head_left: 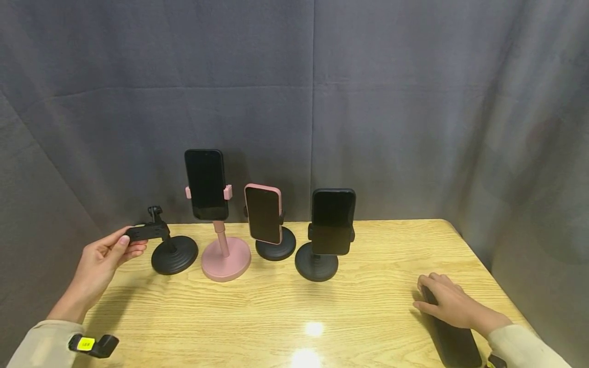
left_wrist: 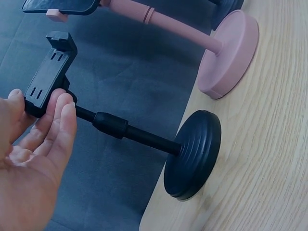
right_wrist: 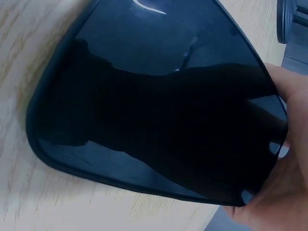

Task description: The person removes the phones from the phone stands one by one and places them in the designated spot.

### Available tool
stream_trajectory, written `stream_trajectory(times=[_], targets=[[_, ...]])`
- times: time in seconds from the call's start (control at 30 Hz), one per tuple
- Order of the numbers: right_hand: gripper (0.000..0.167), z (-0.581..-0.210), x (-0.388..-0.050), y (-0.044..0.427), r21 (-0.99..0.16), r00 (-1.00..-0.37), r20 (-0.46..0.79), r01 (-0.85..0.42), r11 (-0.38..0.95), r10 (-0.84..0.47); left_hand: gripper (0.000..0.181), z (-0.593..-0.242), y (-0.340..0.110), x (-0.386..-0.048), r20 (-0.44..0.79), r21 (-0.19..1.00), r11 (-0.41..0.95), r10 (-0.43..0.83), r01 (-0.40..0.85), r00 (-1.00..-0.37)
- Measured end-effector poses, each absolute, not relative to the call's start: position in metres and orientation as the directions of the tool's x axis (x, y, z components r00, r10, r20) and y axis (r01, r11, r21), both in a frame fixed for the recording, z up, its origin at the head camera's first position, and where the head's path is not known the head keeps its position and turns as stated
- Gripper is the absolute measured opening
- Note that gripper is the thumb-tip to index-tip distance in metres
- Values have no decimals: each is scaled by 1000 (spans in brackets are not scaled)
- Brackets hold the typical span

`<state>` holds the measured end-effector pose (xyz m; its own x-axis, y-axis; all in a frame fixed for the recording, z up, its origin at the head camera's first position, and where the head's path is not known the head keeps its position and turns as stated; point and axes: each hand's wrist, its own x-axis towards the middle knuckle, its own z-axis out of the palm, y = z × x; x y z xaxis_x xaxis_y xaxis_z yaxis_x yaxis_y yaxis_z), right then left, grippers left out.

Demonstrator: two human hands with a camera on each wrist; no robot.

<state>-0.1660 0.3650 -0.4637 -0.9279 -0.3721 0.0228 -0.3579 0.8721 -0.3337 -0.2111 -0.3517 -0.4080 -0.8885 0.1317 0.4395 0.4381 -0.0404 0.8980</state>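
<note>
black, flat, glossy phone point(head_left: 453, 341) lies on the yellowish wood-grain table point(head_left: 257, 317), the right hand point(head_left: 447, 302) gripping its far end; the left hand point(head_left: 101, 260) pinches the black plastic clamp point(head_left: 143, 233) of a round-based black stand point(head_left: 175, 256). held off-centre, the phone could slip; tugged hard, the stand could tip.

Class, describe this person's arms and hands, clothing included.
The left hand and right hand wear no gloves. Each arm has a pale beige fabric sleeve. On the left wrist sits a black rounded device bearing a bright yellow label with dark print too small to read; the right wrist's black device is cut off.
</note>
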Motion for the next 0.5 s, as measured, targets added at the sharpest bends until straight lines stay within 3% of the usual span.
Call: stream_trajectory(times=[0.5], targets=[[29, -470, -172, 365, -356, -931, -49, -323, 877, -363, 35, -408, -349, -210, 444, 896, -64, 116, 439, -889]])
